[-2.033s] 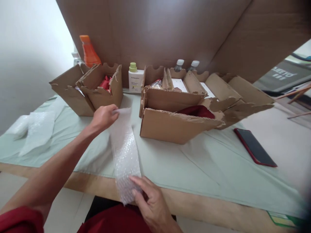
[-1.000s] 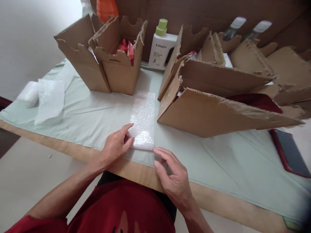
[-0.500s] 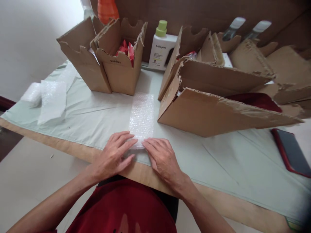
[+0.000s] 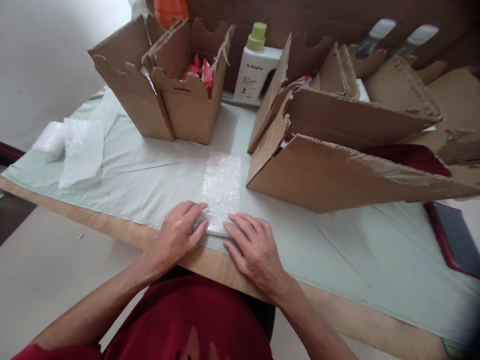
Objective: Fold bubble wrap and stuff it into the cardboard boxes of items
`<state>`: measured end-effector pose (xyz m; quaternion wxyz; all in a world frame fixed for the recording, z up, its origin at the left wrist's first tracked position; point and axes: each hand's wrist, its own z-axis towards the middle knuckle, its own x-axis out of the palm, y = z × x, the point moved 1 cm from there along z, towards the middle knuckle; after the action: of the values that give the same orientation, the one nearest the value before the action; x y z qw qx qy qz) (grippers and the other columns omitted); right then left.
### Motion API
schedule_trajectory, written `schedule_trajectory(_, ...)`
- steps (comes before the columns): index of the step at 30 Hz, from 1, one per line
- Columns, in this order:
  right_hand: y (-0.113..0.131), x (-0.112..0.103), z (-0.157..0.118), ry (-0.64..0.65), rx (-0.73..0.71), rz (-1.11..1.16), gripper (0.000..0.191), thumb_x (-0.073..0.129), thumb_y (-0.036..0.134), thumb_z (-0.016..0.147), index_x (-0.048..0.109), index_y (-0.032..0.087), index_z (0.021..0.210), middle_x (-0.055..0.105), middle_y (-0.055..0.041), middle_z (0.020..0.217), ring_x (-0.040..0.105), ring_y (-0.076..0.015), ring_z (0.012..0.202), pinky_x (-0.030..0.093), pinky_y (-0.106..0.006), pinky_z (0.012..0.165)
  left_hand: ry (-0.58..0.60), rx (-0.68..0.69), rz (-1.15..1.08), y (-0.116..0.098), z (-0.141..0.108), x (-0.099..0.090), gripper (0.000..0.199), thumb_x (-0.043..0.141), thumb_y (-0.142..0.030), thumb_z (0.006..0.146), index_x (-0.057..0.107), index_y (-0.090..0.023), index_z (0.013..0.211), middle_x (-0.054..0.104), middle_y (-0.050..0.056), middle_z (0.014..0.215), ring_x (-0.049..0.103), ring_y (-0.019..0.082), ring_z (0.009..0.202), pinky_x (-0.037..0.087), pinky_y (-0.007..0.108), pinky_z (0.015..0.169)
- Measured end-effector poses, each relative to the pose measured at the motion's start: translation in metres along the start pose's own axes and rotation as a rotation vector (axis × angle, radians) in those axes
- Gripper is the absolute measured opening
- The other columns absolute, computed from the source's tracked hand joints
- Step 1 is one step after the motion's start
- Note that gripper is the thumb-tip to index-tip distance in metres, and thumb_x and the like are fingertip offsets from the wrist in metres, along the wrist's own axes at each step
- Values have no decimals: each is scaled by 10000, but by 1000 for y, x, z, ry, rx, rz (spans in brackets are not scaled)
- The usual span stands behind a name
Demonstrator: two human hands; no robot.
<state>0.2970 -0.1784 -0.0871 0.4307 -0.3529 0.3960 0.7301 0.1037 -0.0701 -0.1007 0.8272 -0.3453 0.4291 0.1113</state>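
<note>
In front of me a strip of bubble wrap (image 4: 222, 182) lies lengthwise on the pale green cloth, its near end close to the table's front edge. That near end looks folded over into a thicker band. My left hand (image 4: 180, 227) rests at the strip's left near corner, fingertips touching it, with a gap between thumb and fingers. At the right near corner, my right hand (image 4: 255, 245) has its fingers spread, the tips on or beside the wrap. Neither hand visibly grips the strip.
Cut cardboard boxes (image 4: 191, 112) stand at the back left, and a larger cardboard box (image 4: 337, 175) stands right. Between them is a white bottle with a green cap (image 4: 253, 70). More bubble wrap (image 4: 82, 150) lies left. A phone (image 4: 459, 235) lies far right.
My right hand's fingers have spread and drawn slightly away from the wrap's near edge. My left thumb has moved up to the wrap's corner. The view has shifted a little.
</note>
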Motion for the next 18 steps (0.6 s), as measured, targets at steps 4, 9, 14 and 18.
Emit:
schedule_trajectory(4,-1,1,4,6,24,79,211,547,135,1021,659,152,1199,759,-96,1173,649,-269,1149,450,-437,965,5,86,-55,-6,-6,-11,352,646,-233,962,583,-163,1301,616,162,1275,594,281,1171,520,442,974)
schedule_trajectory(9,-2,-10,5,82,156,292,184,555,190,1036,666,186,1182,768,-49,1035,674,-217,971,480,-395,899,119,119,-186,-7,-12,-19,307,583,-192,993,571,-204,1300,703,69,1056,640,215,982,512,400,906)
schedule_trajectory(14,-2,-11,-1,-69,162,96,266,564,252,1033,616,163,1278,716,-132,1212,638,-274,1113,474,-442,942,30,12,-86,3,3,-2,252,561,-213,1002,616,-185,1246,651,17,813,598,182,726,526,339,720)
schedule_trajectory(18,-3,-2,-1,39,51,-22,282,586,207,1002,623,155,1277,679,-161,1317,603,-319,1206,452,-484,975,-21,44,-19,6,11,6,248,568,-227,998,619,-156,1229,689,114,1058,655,246,933,550,415,824)
